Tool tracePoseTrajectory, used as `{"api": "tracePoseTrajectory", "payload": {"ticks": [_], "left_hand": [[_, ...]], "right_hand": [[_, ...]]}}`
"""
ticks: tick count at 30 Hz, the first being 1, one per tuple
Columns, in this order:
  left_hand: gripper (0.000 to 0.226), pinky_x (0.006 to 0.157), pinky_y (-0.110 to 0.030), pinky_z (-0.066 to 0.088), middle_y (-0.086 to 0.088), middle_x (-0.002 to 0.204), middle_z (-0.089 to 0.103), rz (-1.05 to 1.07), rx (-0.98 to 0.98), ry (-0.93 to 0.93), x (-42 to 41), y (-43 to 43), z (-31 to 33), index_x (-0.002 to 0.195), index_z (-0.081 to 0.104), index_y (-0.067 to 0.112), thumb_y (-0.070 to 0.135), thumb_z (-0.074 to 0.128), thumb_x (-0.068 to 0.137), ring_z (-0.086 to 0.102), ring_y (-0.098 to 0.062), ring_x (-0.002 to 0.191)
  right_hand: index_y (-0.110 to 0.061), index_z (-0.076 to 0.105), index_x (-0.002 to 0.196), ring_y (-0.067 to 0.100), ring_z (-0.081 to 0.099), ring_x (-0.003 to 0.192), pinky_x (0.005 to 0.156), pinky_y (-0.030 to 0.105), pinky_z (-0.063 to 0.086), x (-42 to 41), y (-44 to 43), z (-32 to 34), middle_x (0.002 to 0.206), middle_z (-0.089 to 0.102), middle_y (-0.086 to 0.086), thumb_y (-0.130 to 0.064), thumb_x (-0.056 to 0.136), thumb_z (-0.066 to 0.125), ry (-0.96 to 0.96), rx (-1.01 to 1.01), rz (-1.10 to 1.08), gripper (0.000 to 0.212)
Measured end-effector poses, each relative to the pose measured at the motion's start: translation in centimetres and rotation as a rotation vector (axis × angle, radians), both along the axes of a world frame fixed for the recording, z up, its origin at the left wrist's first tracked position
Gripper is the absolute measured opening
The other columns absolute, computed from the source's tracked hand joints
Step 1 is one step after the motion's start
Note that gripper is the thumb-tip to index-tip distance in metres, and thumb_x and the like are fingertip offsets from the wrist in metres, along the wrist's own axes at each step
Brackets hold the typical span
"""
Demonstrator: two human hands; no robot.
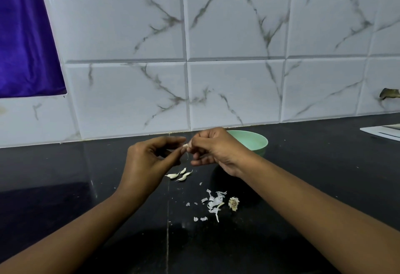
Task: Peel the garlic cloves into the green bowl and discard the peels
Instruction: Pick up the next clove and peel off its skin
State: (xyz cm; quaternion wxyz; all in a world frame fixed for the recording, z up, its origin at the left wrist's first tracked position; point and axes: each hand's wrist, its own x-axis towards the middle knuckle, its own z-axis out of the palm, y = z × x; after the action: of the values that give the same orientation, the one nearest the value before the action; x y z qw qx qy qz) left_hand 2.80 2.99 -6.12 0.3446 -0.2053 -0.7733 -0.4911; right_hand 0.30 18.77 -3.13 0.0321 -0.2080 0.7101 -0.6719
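1. Garlic clove (pixel 185 145) was held in the air above the counter (pixel 324 165), just in front of the green bowl (pixel 257 141) and pinched from both sides.
2. I saw the left hand (pixel 147 161) nipping one end between thumb and forefinger, its other fingers loosely curled. The right hand (pixel 213 148) pinched the other end with curled fingers and hid the bowl's left rim.
3. The bowl stood close to the foot of the tiled wall (pixel 236 89), with little room behind it and open counter to its right.
4. Three loose cloves (pixel 179 175) lay together on the counter below the left hand's fingers, apart from the bowl.
5. A scatter of peels (pixel 213 203) lay nearer to me, between the two forearms, with a dry root end (pixel 233 203) just beside it on the right.
6. The counter was black and glossy, with a thin seam (pixel 167 219) running toward me.
7. A purple cloth (pixel 23 35) hung at the upper left. A flat white sheet (pixel 383 132) lay at the counter's right edge, well apart from the bowl.
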Motion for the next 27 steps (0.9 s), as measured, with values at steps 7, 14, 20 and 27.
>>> {"api": "tracePoseTrajectory", "payload": {"ticks": [7, 14, 20, 27], "left_hand": [[0.022, 0.063, -0.020, 0.054, -0.003, 0.073, 0.075, -0.171, 0.135, -0.089, -0.2, 0.1, -0.1, 0.088, 0.074, 0.015, 0.021, 0.073, 0.067, 0.070, -0.009, 0.066], [0.017, 0.061, -0.021, 0.056, 0.000, 0.074, 0.075, -0.240, 0.266, -0.155, -0.2, 0.4, 0.1, 0.080, 0.073, 0.014, 0.018, 0.073, 0.064, 0.070, -0.009, 0.071], [0.011, 0.058, -0.017, 0.052, -0.002, 0.073, 0.074, -0.295, 0.435, -0.243, -0.5, 0.7, -0.1, 0.084, 0.069, 0.012, 0.004, 0.067, 0.077, 0.070, -0.008, 0.073], [0.013, 0.057, -0.016, 0.052, -0.001, 0.080, 0.075, -0.264, 0.538, -0.412, -1.2, -0.3, -0.1, 0.087, 0.068, 0.013, 0.002, 0.061, 0.085, 0.071, -0.008, 0.074]], "right_hand": [[-0.005, 0.061, 0.066, 0.005, 0.051, 0.047, 0.054, 0.022, 0.056, -0.1, 0.2, 0.2, 0.067, 0.070, 0.005, 0.000, 0.085, 0.055, -0.135, -0.085, 0.104, 0.020], [-0.005, 0.063, 0.069, 0.005, 0.051, 0.049, 0.055, 0.022, 0.056, -0.1, 0.2, 0.2, 0.070, 0.069, 0.006, 0.000, 0.085, 0.054, -0.155, -0.096, 0.121, 0.019], [-0.006, 0.060, 0.066, 0.005, 0.052, 0.046, 0.055, 0.024, 0.057, -0.4, 0.3, 0.3, 0.064, 0.062, 0.003, 0.001, 0.085, 0.056, -0.163, -0.111, 0.086, 0.021], [-0.001, 0.067, 0.074, 0.006, 0.053, 0.054, 0.053, 0.022, 0.055, -1.1, 2.2, 0.7, 0.072, 0.069, 0.002, -0.004, 0.088, 0.057, -0.013, 0.603, 0.066, 0.018]]}}
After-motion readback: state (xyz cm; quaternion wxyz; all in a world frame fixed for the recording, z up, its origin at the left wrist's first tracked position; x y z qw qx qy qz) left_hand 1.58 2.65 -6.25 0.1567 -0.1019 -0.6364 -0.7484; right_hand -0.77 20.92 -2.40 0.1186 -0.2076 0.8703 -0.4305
